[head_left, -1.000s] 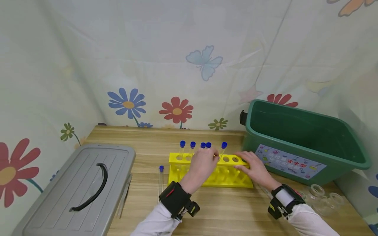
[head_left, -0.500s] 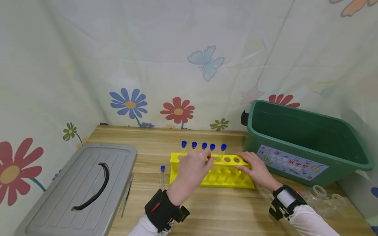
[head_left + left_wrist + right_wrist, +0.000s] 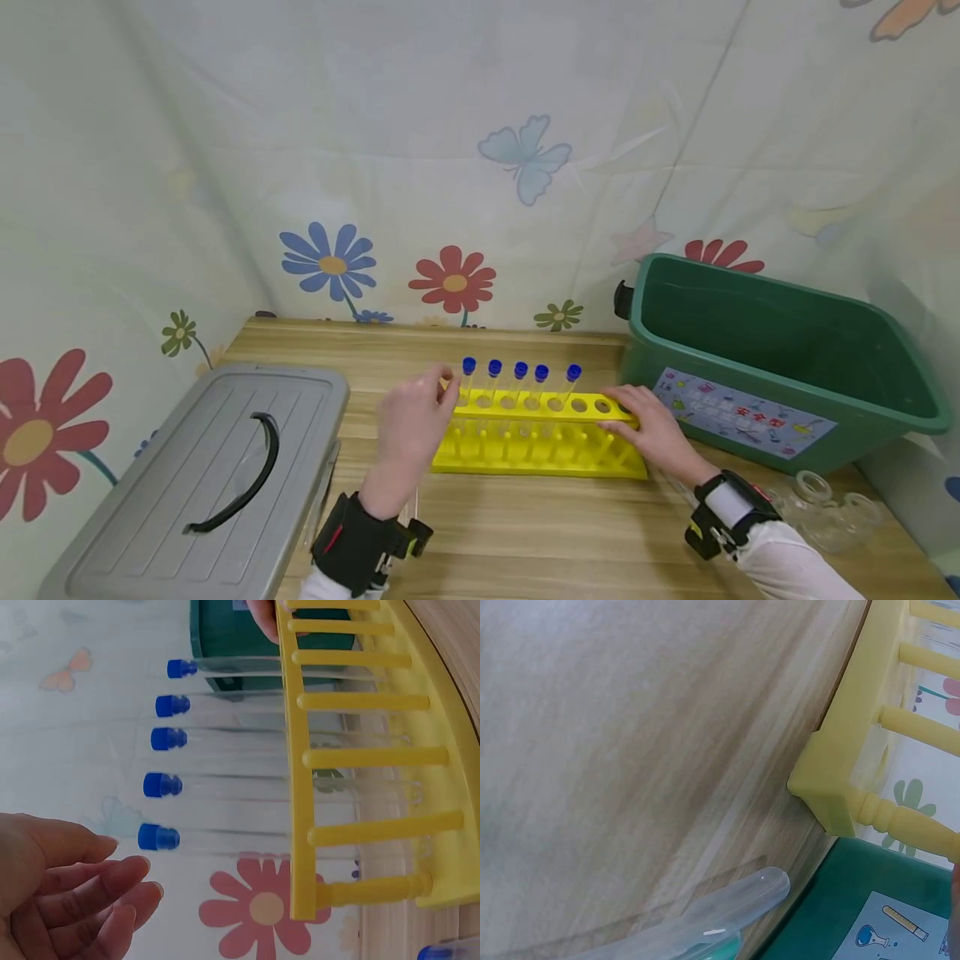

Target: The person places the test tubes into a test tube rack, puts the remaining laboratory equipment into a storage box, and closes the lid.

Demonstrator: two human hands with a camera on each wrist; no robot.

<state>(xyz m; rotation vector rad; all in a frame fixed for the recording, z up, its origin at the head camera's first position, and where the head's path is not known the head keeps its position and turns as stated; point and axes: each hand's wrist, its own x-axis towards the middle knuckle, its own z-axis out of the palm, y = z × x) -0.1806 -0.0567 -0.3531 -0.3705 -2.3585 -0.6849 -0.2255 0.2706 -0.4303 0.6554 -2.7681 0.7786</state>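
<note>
A yellow test tube rack (image 3: pixel 540 463) stands on the table, holding several clear test tubes with blue caps (image 3: pixel 159 837) in its left and middle holes. My left hand (image 3: pixel 412 421) is raised at the rack's left end. In the left wrist view its fingers (image 3: pixel 124 874) are loosely bent, apart from the nearest cap, with nothing between them. My right hand (image 3: pixel 652 425) holds the rack's right end, thumb at the front and fingers over the top bar. Another blue-capped tube (image 3: pixel 442 951) lies beside the rack, mostly hidden behind my left hand in the head view.
A grey lid (image 3: pixel 180 467) with a black handle lies at the left, a thin metal tool (image 3: pixel 322 492) along its edge. The green bin (image 3: pixel 645 367) stands at the back right. Clear glass bottles (image 3: pixel 817 512) and a clear round-ended tube (image 3: pixel 735 904) lie at the right.
My left hand has moved left, from the middle tubes to beyond the rack's left end. The fourth tube's cap has shifted slightly right. My right hand stays on the rack.
</note>
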